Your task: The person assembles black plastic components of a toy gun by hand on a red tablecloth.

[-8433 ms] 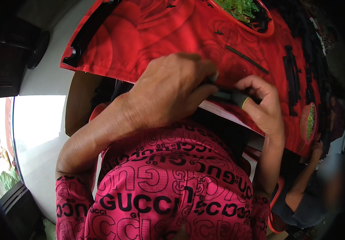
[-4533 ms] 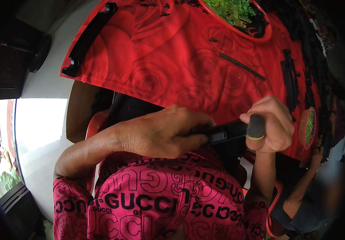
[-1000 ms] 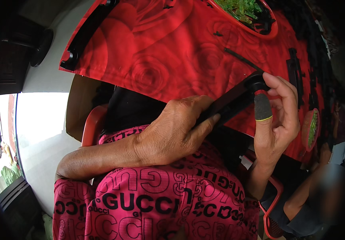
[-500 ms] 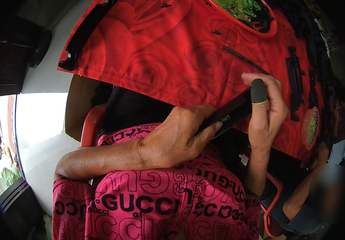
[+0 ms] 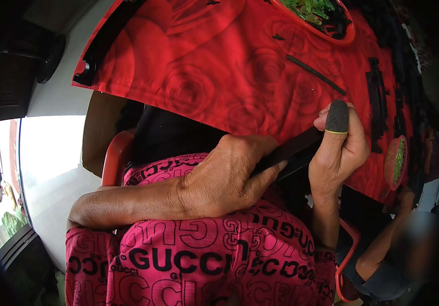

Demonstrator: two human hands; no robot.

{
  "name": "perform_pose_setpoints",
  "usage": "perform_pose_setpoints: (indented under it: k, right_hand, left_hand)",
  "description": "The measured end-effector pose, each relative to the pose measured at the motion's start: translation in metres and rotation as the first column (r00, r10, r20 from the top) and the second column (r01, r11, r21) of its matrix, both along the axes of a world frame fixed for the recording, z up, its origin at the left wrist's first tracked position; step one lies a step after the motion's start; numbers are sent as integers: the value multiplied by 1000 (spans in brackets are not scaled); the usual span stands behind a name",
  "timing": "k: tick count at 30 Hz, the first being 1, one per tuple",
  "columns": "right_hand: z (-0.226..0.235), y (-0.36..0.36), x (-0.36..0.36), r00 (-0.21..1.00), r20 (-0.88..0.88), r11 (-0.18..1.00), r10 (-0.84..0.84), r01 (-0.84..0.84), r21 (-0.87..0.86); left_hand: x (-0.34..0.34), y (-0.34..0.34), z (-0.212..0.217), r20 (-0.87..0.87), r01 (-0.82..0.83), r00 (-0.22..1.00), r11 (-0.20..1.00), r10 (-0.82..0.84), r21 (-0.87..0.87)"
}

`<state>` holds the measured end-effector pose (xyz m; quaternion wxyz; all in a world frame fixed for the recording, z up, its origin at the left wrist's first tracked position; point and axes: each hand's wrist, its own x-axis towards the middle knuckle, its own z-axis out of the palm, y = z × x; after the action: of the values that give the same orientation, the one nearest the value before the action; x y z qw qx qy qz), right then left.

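Observation:
My left hand (image 5: 232, 173) is closed round one end of a long black part (image 5: 300, 148), which looks like plastic, above my lap at the table's near edge. The part slants up toward my right hand (image 5: 337, 148), whose fingers are curled at its far end. A dark grey finger cot (image 5: 337, 116) with a yellow rim covers the right thumb. That thumb hides most of what the right fingertips touch. Just beyond the right hand, a thin dark stick (image 5: 315, 74) lies on the red rose-patterned tablecloth (image 5: 194, 94).
A red basin (image 5: 350, 35) of green and black pieces stands at the far side. Black parts (image 5: 377, 104) lie on the right, near a small bowl (image 5: 396, 163) of green pieces. Another black strip (image 5: 89, 71) lies along the left edge. A co-worker's arm (image 5: 382, 247) is at lower right.
My right hand has shifted slightly right and its fingers have curled in more tightly. My left hand and the black part have barely moved.

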<state>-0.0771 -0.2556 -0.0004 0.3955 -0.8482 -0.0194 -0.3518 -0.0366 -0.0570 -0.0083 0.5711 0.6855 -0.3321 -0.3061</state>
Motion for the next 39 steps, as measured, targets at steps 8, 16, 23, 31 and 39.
perform_pose_setpoints:
  k: [8,16,23,31,39]
  right_hand:
    - [0,1,1,998,56,1000,22,-23,12]
    - [1,0,1,987,147,997,56,-48,-56]
    - [5,2,-3,982,188,997,24,-10,-74]
    - [10,-5,-5,993,-20,983,-117,118,142]
    - [5,-26,-1,984,160,994,-80,66,91]
  left_hand:
    - [2,-2,5,-54,20,998,999,-18,38]
    - [-1,-3,2,2,18,1000,1000,-18,-21]
    - [-1,-3,1,10,48,999,998,-48,-29]
    - [14,0,11,-220,149,965,989,-144,6]
    - [13,0,7,-236,222,950,974,-206,43]
